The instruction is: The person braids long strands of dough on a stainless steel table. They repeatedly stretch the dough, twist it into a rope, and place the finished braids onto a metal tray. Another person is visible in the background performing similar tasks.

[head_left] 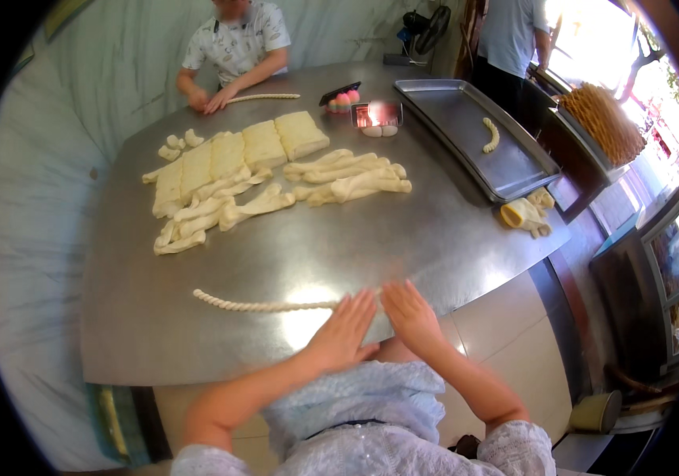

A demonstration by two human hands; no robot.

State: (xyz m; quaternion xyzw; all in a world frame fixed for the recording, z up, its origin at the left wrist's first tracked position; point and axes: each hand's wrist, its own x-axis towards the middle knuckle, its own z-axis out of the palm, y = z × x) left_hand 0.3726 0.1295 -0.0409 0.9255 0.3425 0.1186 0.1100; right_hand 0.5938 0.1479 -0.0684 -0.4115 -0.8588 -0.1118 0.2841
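A pale marble wall (46,254) fills nine o'clock, and a broad metal surface (141,317) spreads across the middle of the view. On its near part, from eight round to six, lies a twisted dough rope (264,306). It looks light, soft and pliable, likely to stretch or lose its twist if tugged by one end; gentle support from beneath, near both ends, should suit it best. Its long axis runs roughly nine to three, the free left tip bending slightly toward ten. Scored dough slabs (228,155) sit at ten; at eleven, a co-worker (240,40) has both hands at another rope (268,97). Loose dough strips (347,188) lie toward twelve. At six, the left hand (343,329) is palm down over the rope's right end, fingers straight, its flat grip clasping nothing. At five, the right hand (411,316) is likewise flattened, its grip curled round nothing visible; whether it touches dough is unclear. Toward two, a metal tray (450,119) carries a small curved twist (496,136); at three rests a yellowish bundle (526,214).
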